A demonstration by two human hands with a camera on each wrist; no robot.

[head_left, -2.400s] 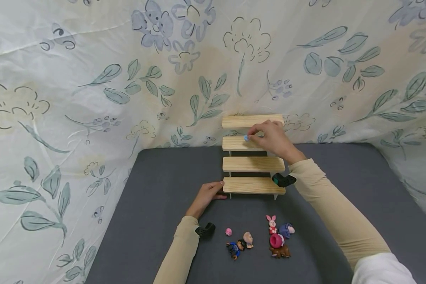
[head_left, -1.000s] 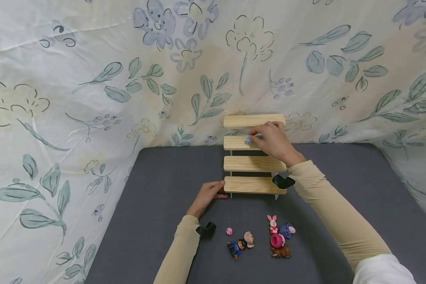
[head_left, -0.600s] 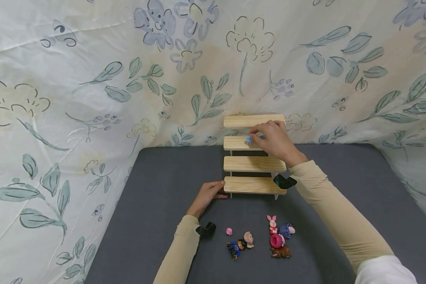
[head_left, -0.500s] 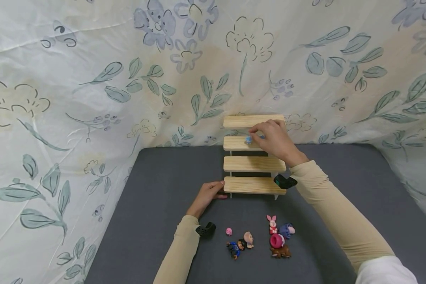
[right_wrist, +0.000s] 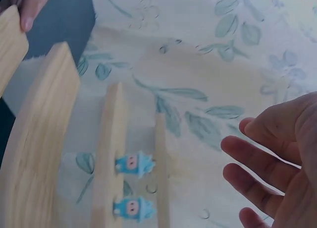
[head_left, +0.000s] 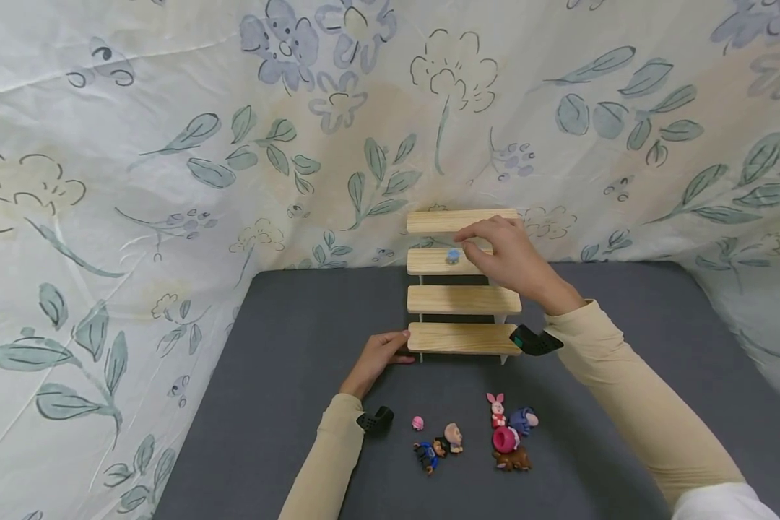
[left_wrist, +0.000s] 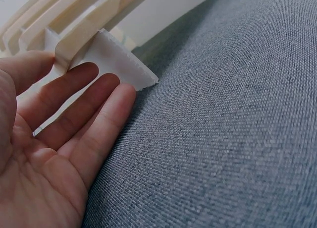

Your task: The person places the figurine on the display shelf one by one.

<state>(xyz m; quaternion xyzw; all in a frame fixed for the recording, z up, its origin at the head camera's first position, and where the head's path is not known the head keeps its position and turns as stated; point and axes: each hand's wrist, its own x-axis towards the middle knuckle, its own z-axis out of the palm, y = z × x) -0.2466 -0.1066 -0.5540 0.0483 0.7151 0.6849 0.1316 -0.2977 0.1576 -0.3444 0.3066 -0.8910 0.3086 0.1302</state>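
Observation:
A four-tier wooden step stand [head_left: 464, 337] with white side supports stands on the dark table. My left hand [head_left: 375, 359] holds the left end of its lowest board; in the left wrist view the thumb and fingertips [left_wrist: 128, 91] meet the board end and white side support. My right hand [head_left: 510, 256] hovers over the right of the second-highest board, thumb and fingers apart, holding nothing. In the right wrist view two light-blue figurines with pointed hats, one figurine [right_wrist: 134, 163] beside another figurine [right_wrist: 134, 208], stand on that board. One blue figurine [head_left: 453, 256] shows in the head view.
In front of the stand lie a pink ball-like piece [head_left: 417, 423], a blue-clad figure [head_left: 427, 455], a pale-headed figure [head_left: 453, 436], a pink rabbit-eared figure [head_left: 497, 412], a blue-purple figure [head_left: 522, 420], a magenta piece [head_left: 503, 439] and a brown figure [head_left: 513, 460]. Floral cloth [head_left: 338, 166] hangs behind.
My right hand has set the blue figurine on the second-highest board and let go, its fingers spreading and drawing back slightly right. My left hand stays at the stand's lowest board.

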